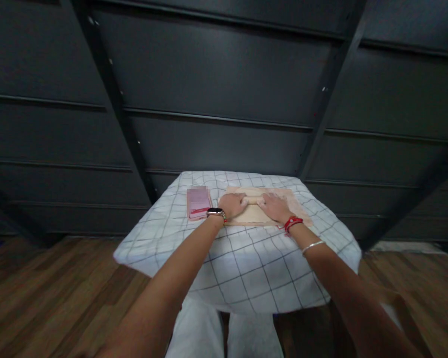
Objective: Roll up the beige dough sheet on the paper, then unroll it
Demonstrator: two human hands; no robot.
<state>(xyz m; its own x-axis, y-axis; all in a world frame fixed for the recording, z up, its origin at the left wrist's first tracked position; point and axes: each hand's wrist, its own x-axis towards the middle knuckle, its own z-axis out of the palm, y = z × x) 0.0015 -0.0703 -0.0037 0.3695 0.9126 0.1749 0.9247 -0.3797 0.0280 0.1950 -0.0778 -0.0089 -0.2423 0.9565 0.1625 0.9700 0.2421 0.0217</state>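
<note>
A pale rolling pin [253, 200] lies crosswise over a flat, light beige sheet of dough [251, 216]. My left hand [231, 203] is closed over the pin's left end, and my right hand [276, 207] over its right end. Both sets of fingers point forward and partly hide the pin. Only its middle shows between my thumbs. Under the dough is a pinkish, roughly rectangular mat or cloth [299, 213].
A white checked cloth [246, 253] covers the small table. Left of my left hand lies a pink-framed flat object [198, 200], its upper part blurred. A dark panelled metal wall [224, 74] rises right behind the table. Wooden flooring [78, 288] shows on both sides.
</note>
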